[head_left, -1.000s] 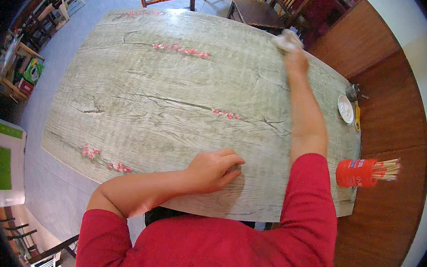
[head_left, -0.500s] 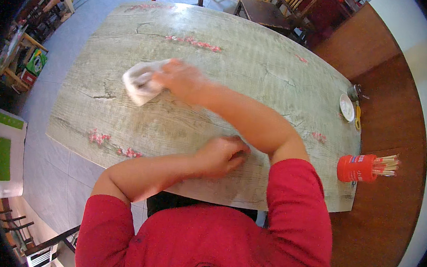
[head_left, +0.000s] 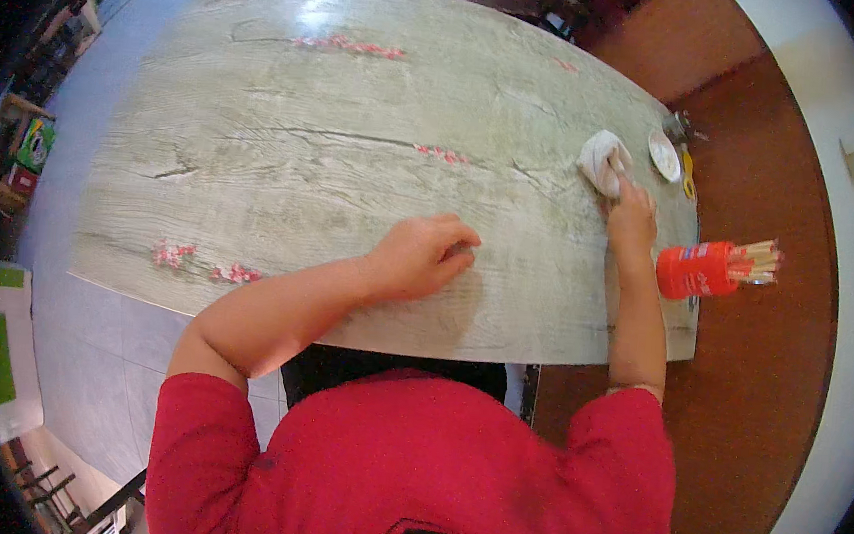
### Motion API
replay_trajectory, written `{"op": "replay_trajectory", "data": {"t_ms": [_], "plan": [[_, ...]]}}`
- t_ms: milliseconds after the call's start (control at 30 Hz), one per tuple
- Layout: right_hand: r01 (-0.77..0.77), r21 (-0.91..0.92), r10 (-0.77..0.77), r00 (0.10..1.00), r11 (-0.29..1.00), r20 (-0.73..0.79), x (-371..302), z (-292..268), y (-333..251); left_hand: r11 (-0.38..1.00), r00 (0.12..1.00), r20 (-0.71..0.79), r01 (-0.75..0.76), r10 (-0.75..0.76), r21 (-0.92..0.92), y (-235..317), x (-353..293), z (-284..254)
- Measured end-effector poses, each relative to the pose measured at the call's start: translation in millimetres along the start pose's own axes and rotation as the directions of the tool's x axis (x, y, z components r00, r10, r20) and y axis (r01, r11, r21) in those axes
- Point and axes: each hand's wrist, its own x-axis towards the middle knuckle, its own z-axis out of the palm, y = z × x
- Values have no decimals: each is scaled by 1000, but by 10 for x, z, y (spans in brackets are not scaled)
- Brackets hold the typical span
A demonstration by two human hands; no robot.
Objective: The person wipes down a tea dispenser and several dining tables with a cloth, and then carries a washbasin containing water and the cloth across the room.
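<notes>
A person in a red short-sleeved shirt [head_left: 402, 456] leans over a large tabletop [head_left: 303, 182] with a pale, grey-green wood-grain surface, cracked lines and sprays of pink blossom printed on it. The right hand [head_left: 633, 221] reaches out over the right part of the tabletop, the forearm nearly straight, and grasps a bunched white cloth [head_left: 603, 160], which lies against the surface just beyond the fingers. The left hand [head_left: 423, 257] rests near the front edge, around the middle of the tabletop, released and loosely curled, its thumb a little apart from the bent fingers; the palm is hidden. Near the right hand, toward the right edge, stands a red container [head_left: 693, 269] filled with light-coloured sticks [head_left: 756, 261], which point toward the right side of the view. Farther back along the same edge is a white oval dish [head_left: 663, 156], to the right of the cloth and apart from it, with a slim yellow object [head_left: 689, 174] just beside it and a small dark grey container [head_left: 675, 125] behind. A brown wooden panel [head_left: 766, 223] runs along the right side of the tabletop.
</notes>
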Motion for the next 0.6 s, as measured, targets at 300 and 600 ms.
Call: {"op": "replay_trajectory", "data": {"t_ms": [300, 600], "plan": [[243, 323, -268, 963, 914, 32, -1570, -667, -97, 999, 998, 40, 46, -47, 27, 5, 16, 38], [256, 175, -234, 963, 951, -133, -1941, -642, 349, 997, 993, 80, 82, -82, -4, 111, -48, 1]]}}
